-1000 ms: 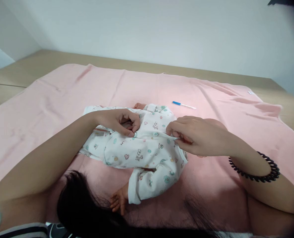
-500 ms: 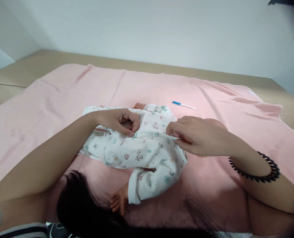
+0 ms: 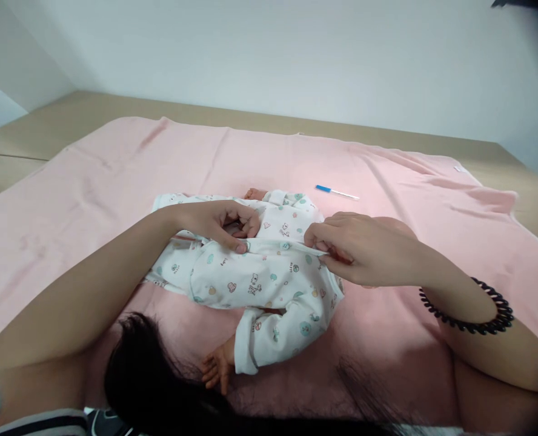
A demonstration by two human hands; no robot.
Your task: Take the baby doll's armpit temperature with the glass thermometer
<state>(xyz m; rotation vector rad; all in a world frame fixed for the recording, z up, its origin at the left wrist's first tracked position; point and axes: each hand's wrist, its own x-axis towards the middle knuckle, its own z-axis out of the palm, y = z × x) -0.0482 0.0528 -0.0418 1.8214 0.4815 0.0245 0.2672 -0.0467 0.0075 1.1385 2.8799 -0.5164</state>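
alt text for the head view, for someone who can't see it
A person's right grip pinches the front edge of a white printed top on a doll, while the left grip touches that edge lower down. The doll lies on a pink blanket, with a slim blue-ended stick beyond it.

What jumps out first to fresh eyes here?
Probably the white printed baby outfit in the middle of the pink blanket, with the right hand pinching its edge near the neck and the left hand curled at the front, nearer the legs. Next, the black coiled band on the right wrist and the thin stick with a blue end, lying on the blanket beyond the outfit.
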